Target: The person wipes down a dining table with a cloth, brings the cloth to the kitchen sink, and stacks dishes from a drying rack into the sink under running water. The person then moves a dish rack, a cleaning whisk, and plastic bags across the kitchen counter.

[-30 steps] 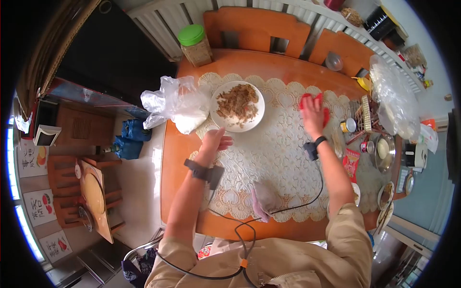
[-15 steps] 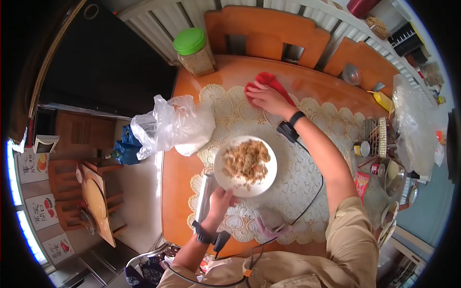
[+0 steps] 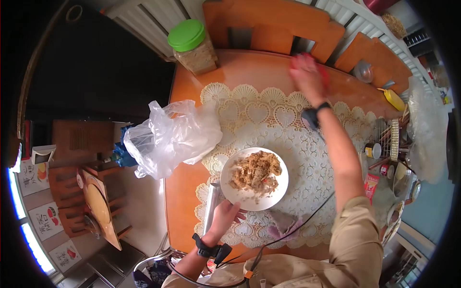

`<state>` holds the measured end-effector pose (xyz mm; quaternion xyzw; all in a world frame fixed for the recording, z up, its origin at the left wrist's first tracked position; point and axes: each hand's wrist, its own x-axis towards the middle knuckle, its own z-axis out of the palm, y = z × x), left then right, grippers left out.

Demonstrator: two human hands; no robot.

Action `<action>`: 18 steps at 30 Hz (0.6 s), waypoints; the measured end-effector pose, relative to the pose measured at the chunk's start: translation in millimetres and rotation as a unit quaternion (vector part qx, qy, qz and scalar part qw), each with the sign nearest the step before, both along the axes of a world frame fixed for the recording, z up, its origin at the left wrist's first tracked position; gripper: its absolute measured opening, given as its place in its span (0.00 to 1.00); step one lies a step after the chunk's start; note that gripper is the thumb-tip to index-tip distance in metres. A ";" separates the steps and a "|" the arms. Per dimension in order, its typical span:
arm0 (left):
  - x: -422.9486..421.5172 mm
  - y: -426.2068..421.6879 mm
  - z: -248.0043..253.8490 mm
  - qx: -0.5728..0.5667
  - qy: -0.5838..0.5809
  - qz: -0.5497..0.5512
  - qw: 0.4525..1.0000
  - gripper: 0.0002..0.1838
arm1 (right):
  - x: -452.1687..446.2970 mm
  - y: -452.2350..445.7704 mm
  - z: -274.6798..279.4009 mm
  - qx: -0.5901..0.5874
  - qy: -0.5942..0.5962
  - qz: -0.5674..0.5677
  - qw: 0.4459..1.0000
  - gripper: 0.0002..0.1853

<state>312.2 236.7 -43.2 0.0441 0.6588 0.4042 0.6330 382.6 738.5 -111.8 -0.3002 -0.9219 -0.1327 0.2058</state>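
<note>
My left hand (image 3: 225,217) grips the near left rim of a white plate (image 3: 230,192), its thumb on the edge and other fingers partly hidden underneath. Brown crumbly food (image 3: 257,174) lies heaped on the plate. At the table's far edge, my right hand (image 3: 307,77) is blurred and presses down on a red cloth (image 3: 322,74). Just left of the plate lies a long, shiny tube-like object (image 3: 210,204). A grey and pink cloth (image 3: 284,225) rests close to the plate's near side.
A crumpled plastic bag (image 3: 173,137) lies at the left table edge, with a green-lidded jar (image 3: 194,48) behind it. Along the right stand a wire basket (image 3: 394,139), a can (image 3: 372,150), a red packet (image 3: 370,186) and a yellow object (image 3: 394,99). Chairs (image 3: 269,24) line the far side.
The plate has come nearer to me, with my left hand now at its rim. My right hand and the red cloth swept left, then back right along the far edge.
</note>
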 end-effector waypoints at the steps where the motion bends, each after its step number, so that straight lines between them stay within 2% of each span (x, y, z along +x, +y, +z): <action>1: -0.7 0.3 0.9 0.000 0.003 -0.010 1.000 0.16 | 53.1 28.7 -33.0 -0.017 0.014 -0.039 0.999 0.23; 2: -0.6 -1.8 -1.2 0.003 -0.004 -0.004 1.000 0.16 | 100.4 29.7 -26.5 -0.056 -0.036 -0.123 0.990 0.27; 4: -1.2 -4.9 -6.3 0.001 -0.001 -0.017 1.000 0.16 | 162.5 26.7 -33.8 -0.107 -0.039 -0.193 0.974 0.26; 5: 0.2 -3.3 -5.5 0.011 0.010 -0.023 1.000 0.17 | 165.1 19.4 -33.5 -0.103 -0.042 -0.193 0.975 0.26; 7: 2.4 -3.8 -5.1 0.008 0.016 -0.032 0.999 0.17 | 151.0 0.2 -33.6 -0.138 -0.008 -0.161 0.977 0.26; 9: -3.0 -0.4 1.1 0.004 0.031 -0.047 0.998 0.18 | 103.2 -31.7 -14.7 -0.153 -0.019 -0.042 0.987 0.24; 11: -10.9 4.8 20.9 -0.076 0.012 -0.110 0.991 0.17 | 39.2 -70.6 -3.6 -0.171 0.009 0.053 0.984 0.23; 12: -18.0 3.7 29.9 -0.078 0.016 -0.113 0.990 0.17 | 12.0 -82.7 -4.5 -0.180 -0.012 0.102 0.978 0.22; 14: -40.7 -3.0 51.6 -0.033 0.016 -0.070 0.997 0.14 | -50.8 -110.5 -4.5 -0.154 0.042 0.141 0.977 0.22; 16: -70.5 5.7 86.2 -0.004 0.113 0.014 0.993 0.12 | -95.3 -122.7 -4.6 -0.159 0.054 0.153 0.974 0.22; 18: -98.4 17.1 117.9 -0.048 0.251 0.038 0.966 0.11 | -121.5 -122.5 -7.1 -0.153 0.068 0.166 0.972 0.24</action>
